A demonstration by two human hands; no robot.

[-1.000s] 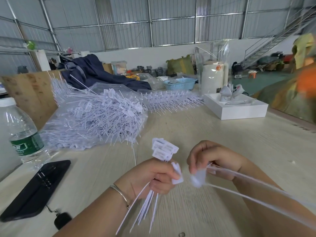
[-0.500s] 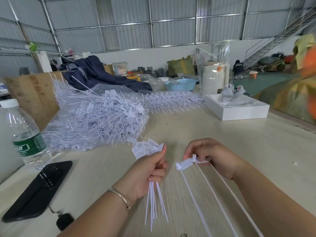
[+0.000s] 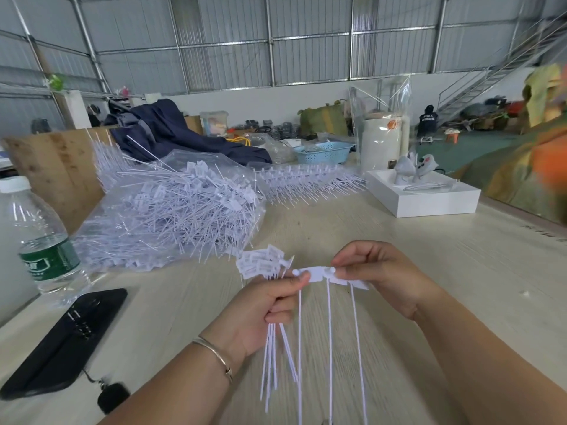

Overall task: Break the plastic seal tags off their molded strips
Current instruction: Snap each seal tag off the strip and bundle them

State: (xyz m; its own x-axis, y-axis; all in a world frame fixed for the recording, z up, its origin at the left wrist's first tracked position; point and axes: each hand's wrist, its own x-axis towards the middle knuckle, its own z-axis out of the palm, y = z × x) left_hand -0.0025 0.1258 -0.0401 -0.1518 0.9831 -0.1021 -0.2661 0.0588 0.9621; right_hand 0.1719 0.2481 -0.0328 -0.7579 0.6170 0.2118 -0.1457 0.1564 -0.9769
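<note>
The left hand (image 3: 260, 314) curls its fingers round a bunch of loose tags (image 3: 260, 265), their flat heads fanning out above the fist and their thin tails hanging below it. Its thumb and forefinger also pinch the left end of a short white strip (image 3: 319, 274). The right hand (image 3: 380, 274) pinches the strip's other end between thumb and forefinger, the remaining fingers bent loosely behind. Three tags are attached to the strip, and their long tails hang straight down between the two wrists, above the pale wooden table (image 3: 429, 271).

Beyond the hands, a clear plastic bag (image 3: 184, 210) lies on the table, stuffed with a tangled heap of white tags; some tails poke out through its mouth. Behind it lies a row of unbroken strips (image 3: 306, 182). To the right sits a shallow white box (image 3: 429, 204) holding two pale grey objects I cannot identify. A blue basket (image 3: 325, 153) stands farther back; its contents are too small to tell. At the left edge are a water bottle (image 3: 40, 237), partly full, and a black phone (image 3: 64, 342).
</note>
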